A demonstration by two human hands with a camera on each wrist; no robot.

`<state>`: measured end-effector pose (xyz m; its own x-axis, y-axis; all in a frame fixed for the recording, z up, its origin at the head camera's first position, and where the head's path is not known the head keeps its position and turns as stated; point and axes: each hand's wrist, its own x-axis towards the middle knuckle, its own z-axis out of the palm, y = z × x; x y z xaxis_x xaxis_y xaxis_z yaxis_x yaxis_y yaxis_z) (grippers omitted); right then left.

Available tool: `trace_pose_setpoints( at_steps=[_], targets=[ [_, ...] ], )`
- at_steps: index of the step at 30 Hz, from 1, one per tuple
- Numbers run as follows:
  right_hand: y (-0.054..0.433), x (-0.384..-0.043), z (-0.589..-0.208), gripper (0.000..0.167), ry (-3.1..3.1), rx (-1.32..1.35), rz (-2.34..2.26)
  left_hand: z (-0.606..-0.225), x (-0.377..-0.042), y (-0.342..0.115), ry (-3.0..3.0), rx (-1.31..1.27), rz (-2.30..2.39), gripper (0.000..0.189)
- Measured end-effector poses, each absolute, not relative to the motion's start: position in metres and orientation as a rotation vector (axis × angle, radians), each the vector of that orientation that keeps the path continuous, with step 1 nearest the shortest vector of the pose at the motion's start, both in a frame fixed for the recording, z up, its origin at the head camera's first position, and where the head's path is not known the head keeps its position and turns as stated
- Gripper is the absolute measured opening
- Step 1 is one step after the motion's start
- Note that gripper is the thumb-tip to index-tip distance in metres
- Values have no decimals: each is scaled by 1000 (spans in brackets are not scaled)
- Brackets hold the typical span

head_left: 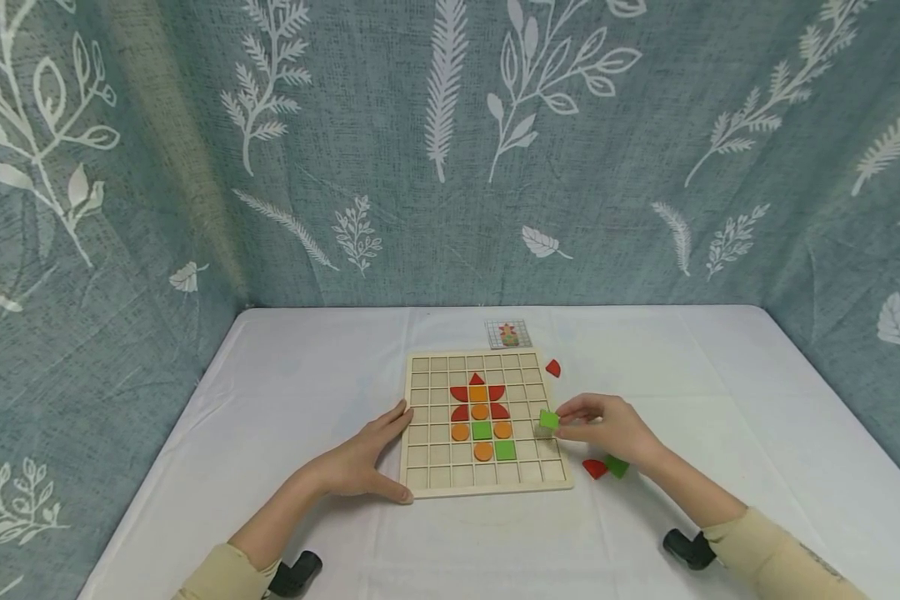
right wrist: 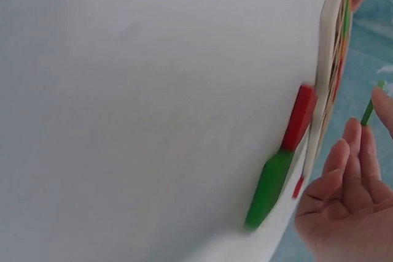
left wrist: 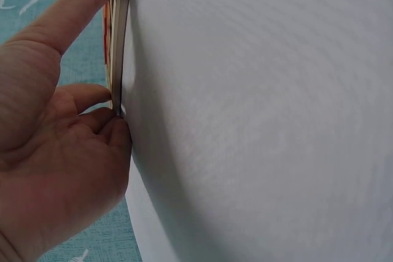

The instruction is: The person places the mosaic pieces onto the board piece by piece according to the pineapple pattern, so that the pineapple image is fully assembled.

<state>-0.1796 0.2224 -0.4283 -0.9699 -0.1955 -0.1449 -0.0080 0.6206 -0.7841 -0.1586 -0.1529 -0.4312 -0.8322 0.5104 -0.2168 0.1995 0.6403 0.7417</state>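
A wooden grid board lies on the table with a figure of red, orange and green pieces on it. My left hand rests along the board's left edge, thumb and fingers spread apart and touching the rim. Above the board's right side, my right hand pinches a green square tile between thumb and fingers. That tile appears edge-on in the right wrist view, lifted clear of the board. On the grid, a green square sits between two orange discs, with another green square lower right.
A small pattern card lies behind the board. One red quarter piece is off the board's upper right. Near its lower right lie another red piece and a green piece, partly under the right forearm. White cloth covers the table.
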Motion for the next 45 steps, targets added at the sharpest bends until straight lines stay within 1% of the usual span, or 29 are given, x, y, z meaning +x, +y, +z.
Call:
trace_pose_setpoints(
  at_steps=[12, 21, 29, 37, 45],
  targets=[
    [187, -178, -431, 28, 2513, -363, -1365, -431, -158, -153, 2446, 566, 1041, 113],
    [163, -177, -435, 27, 2502, -533, -1308, -431, -158, -152, 2453, 567, 1035, 113],
    [143, -180, -439, 19, 2548, -721, -1191, -433, -160, -152, 2453, 559, 1032, 114],
    [125, -180, -436, 18, 2594, -815, -1058, -434, -160, -153, 2447, 578, 1039, 114],
    [123, -180, -437, 17, 2616, -840, -1051, -435, -159, -154, 2453, 572, 1034, 113]
  ],
)
